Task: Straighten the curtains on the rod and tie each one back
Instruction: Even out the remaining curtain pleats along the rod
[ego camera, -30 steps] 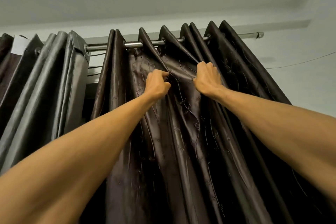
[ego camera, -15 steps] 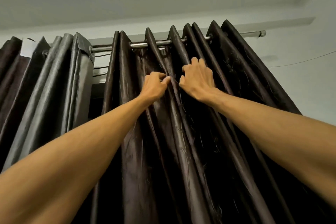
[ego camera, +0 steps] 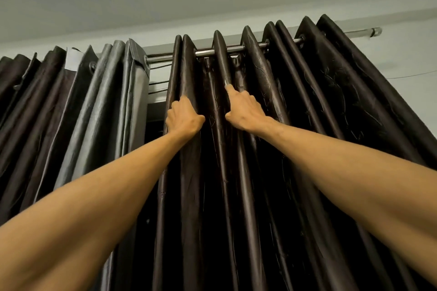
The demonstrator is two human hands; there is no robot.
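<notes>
Both arms are bare. The left forearm point(ego camera: 94, 196) and the right forearm point(ego camera: 343, 168) are uncovered from the frame's lower corners up to the wrists. Each looks broad near the camera and narrows toward its hand. Faint vein and tendon lines run along the right forearm near the wrist. The left hand point(ego camera: 184, 118) and right hand point(ego camera: 246, 111) are bare too, with ridged knuckles and slim fingers point(ego camera: 230, 91).
</notes>
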